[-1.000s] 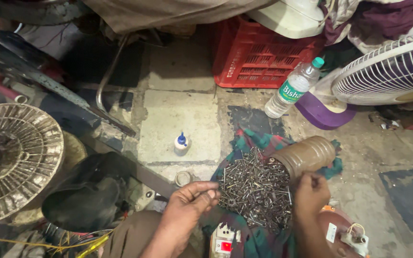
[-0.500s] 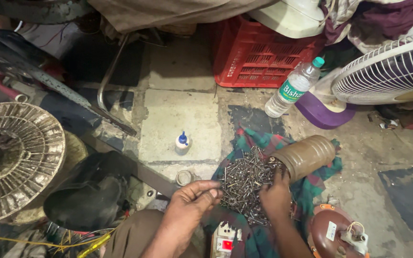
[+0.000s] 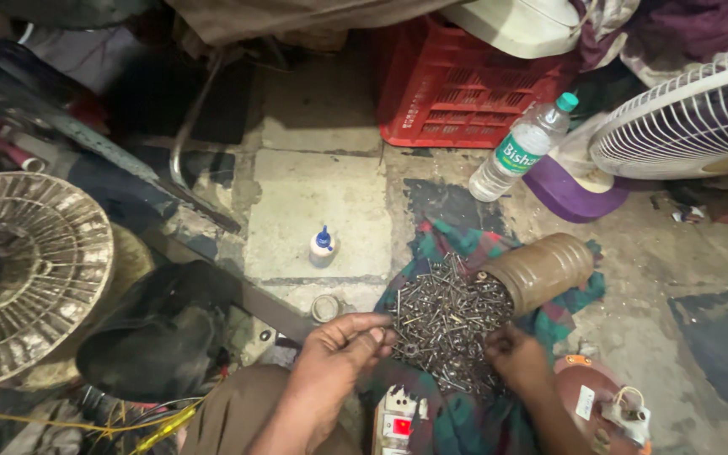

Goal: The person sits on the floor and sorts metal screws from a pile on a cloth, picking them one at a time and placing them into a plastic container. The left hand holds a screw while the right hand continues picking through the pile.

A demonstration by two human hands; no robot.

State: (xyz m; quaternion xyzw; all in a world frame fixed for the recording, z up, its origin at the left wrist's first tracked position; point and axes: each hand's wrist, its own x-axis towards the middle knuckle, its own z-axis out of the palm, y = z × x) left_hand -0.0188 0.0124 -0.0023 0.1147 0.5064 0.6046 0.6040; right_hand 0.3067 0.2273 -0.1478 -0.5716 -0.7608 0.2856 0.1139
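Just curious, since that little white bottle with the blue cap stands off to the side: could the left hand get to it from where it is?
Probably yes. The left hand is at the screw pile's edge, and only bare floor lies between it and the bottle.

Pile of screws (image 3: 448, 324) spread on green and red cloth (image 3: 579, 299) on floor. Brown jar (image 3: 541, 270) laid on its side, mouth touching pile. Left hand (image 3: 339, 354) held at pile's edge, fingers (image 3: 372, 333) pinched together. Right hand (image 3: 516, 358) rested on screws. Small white glue bottle (image 3: 322, 246) stood near. Red crate (image 3: 457, 93) and water bottle (image 3: 520, 150) seen behind.
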